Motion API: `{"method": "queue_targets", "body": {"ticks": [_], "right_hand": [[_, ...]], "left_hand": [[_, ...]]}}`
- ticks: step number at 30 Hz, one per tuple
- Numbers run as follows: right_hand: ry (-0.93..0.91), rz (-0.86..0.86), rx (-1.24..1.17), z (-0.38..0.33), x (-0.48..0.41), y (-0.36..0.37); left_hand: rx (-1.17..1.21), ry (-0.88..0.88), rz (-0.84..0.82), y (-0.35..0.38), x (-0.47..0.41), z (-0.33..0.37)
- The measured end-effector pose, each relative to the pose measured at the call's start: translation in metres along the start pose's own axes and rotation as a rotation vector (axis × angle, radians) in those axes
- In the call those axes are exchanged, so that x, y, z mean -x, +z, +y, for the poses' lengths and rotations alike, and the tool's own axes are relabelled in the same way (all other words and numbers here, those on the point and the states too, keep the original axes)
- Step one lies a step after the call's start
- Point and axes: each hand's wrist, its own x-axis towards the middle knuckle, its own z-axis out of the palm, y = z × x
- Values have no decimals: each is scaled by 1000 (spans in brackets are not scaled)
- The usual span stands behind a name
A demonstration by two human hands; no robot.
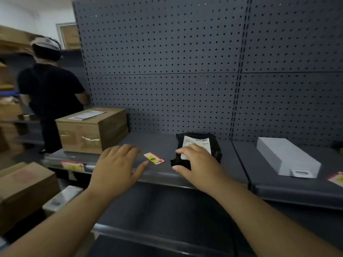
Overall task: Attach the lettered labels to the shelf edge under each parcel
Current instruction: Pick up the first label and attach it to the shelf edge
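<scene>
In the head view, a red-and-yellow label [153, 158] printed with a letter, apparently a B, lies flat on the grey shelf [159, 143], between the two hands and touching neither. The left hand [118, 165] hovers palm down just left of it, fingers spread and loosely extended, holding nothing; its thumb tip sits near the label's lower left corner. The right hand [194, 164] rests on the front part of a black parcel [196, 145] with a white shipping slip, fingers curled over the slip's lower edge and thumb at the parcel's front corner, near the shelf edge; whether it actually grips the parcel cannot be told.

On the same shelf, a taped cardboard box [92, 129] stands to the left against the pegboard back panel [167, 62], with another red-and-yellow label [72, 166] on the shelf edge below it, blurred. On the next shelf bay to the right lies a long white box [285, 156], and a further label [336, 179] shows at the frame's right border. A person in dark clothes [50, 89] stands at the far left, facing away.
</scene>
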Motion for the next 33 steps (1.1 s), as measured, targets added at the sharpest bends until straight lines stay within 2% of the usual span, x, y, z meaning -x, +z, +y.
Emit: {"method": "queue_targets", "body": {"ticks": [9, 16, 20, 26, 33], "right_hand": [[102, -128, 57, -40, -90, 53], [403, -437, 302, -52, -151, 79], [412, -545, 355, -49, -162, 91], [432, -588, 380, -46, -170, 96], [510, -560, 229, -44, -177, 104]], "left_hand": [[-64, 1, 18, 32, -16, -62], [-15, 59, -2, 56, -34, -92], [10, 89, -32, 65, -42, -102], [25, 100, -45, 74, -51, -108], [41, 102, -42, 82, -56, -107]]}}
